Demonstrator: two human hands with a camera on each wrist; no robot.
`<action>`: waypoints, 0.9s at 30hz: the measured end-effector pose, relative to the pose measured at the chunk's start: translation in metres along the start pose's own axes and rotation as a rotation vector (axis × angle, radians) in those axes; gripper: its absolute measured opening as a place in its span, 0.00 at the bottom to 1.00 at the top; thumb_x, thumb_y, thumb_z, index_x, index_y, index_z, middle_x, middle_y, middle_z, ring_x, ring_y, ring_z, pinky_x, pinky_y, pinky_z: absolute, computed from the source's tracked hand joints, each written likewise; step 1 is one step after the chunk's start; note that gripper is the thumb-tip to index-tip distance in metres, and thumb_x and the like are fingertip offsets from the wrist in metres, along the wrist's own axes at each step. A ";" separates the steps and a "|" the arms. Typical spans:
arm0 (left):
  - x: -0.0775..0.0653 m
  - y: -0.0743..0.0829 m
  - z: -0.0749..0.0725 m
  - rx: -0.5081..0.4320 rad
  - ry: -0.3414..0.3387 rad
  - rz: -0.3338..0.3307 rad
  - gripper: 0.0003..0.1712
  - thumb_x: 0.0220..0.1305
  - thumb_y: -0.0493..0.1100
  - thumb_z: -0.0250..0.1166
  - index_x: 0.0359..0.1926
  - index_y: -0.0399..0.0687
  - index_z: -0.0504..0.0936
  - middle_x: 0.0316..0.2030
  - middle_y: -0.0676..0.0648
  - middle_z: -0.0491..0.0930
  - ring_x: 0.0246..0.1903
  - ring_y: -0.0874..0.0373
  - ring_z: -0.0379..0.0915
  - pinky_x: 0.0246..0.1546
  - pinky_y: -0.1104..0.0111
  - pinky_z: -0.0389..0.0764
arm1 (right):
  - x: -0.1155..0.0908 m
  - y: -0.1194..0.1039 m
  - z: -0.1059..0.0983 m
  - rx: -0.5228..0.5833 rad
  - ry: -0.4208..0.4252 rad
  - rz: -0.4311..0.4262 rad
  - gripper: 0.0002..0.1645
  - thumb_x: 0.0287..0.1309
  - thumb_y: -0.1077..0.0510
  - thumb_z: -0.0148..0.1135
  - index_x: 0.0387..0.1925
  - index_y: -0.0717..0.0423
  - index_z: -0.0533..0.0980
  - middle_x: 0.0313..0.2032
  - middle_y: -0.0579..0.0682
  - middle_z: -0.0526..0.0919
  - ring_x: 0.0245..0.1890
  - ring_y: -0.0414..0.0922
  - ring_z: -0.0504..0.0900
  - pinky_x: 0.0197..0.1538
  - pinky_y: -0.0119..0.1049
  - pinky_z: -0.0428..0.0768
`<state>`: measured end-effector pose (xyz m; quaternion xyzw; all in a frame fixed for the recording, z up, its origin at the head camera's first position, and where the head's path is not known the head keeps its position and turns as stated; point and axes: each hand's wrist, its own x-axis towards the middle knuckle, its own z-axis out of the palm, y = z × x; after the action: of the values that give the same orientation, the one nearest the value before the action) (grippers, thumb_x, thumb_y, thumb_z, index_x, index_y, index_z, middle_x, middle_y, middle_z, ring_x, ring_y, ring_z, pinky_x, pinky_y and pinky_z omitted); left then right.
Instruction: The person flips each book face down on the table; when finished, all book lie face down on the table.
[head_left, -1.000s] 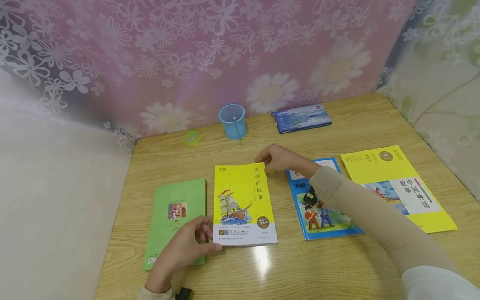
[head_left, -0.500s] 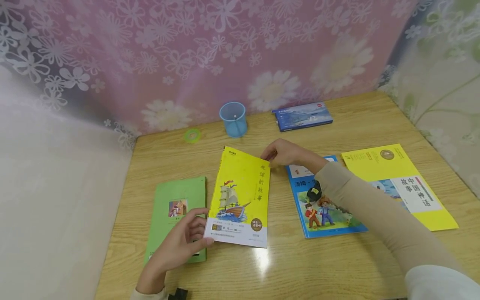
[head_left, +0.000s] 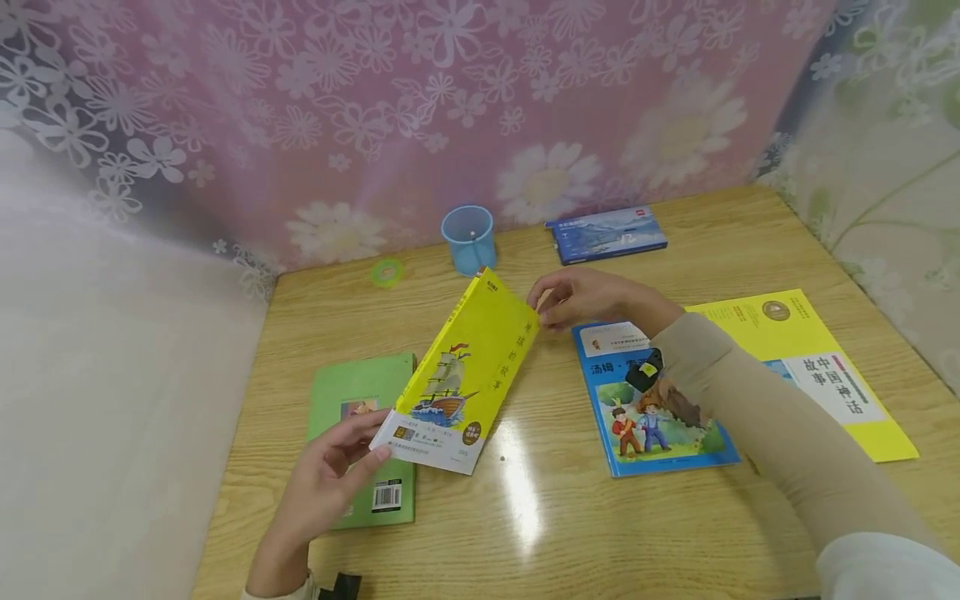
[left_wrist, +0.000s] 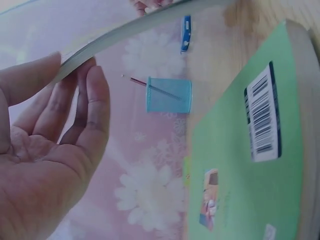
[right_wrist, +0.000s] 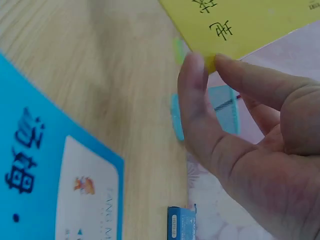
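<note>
A yellow book [head_left: 480, 350] with a sailing ship on its cover is held tilted above the table between both hands. My left hand [head_left: 326, 475] pinches its lower left corner, thumb on the cover and fingers beneath, as the left wrist view shows. At the upper right corner, my right hand [head_left: 588, 298] pinches the book between thumb and fingertip. Partly under the left hand lies a green book [head_left: 393, 500], its barcode showing. A blue book [head_left: 637, 417] with two cartoon children lies beneath the right forearm, and the sleeve covers part of it.
Another yellow book [head_left: 840, 383] lies at the right, partly hidden by the sleeve. Along the back stand a blue mesh pen cup [head_left: 469, 242] and a blue box [head_left: 607, 235]. A green tape roll [head_left: 387, 272] lies left of the cup. Flowered fabric borders the table.
The yellow book has left the table and turned clockwise, its lower end swinging left over the green book. My left hand has moved left with it; the right hand has risen slightly.
</note>
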<state>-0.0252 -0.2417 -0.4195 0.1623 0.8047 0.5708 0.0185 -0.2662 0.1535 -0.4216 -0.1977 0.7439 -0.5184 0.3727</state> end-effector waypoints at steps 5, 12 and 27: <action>0.001 0.008 0.005 0.020 0.072 0.037 0.22 0.69 0.27 0.66 0.62 0.41 0.83 0.56 0.44 0.87 0.52 0.62 0.85 0.52 0.71 0.87 | -0.006 -0.008 -0.006 0.126 0.003 0.034 0.11 0.69 0.69 0.65 0.51 0.62 0.79 0.53 0.61 0.85 0.55 0.59 0.87 0.64 0.52 0.83; 0.002 0.015 0.012 0.196 0.102 0.187 0.26 0.64 0.25 0.69 0.61 0.45 0.86 0.53 0.47 0.88 0.54 0.64 0.82 0.65 0.75 0.77 | -0.009 -0.011 -0.014 0.211 0.076 0.027 0.15 0.77 0.64 0.55 0.54 0.71 0.80 0.56 0.60 0.84 0.52 0.49 0.90 0.62 0.48 0.85; 0.009 0.025 0.029 0.534 0.031 0.569 0.19 0.81 0.47 0.56 0.61 0.49 0.87 0.51 0.53 0.91 0.48 0.57 0.77 0.47 0.78 0.77 | -0.009 -0.007 -0.005 0.132 0.091 0.001 0.25 0.67 0.66 0.69 0.63 0.70 0.76 0.48 0.53 0.89 0.48 0.46 0.89 0.56 0.39 0.88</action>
<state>-0.0214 -0.2053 -0.4046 0.3695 0.8478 0.3262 -0.1957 -0.2650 0.1607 -0.4114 -0.1487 0.7244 -0.5746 0.3507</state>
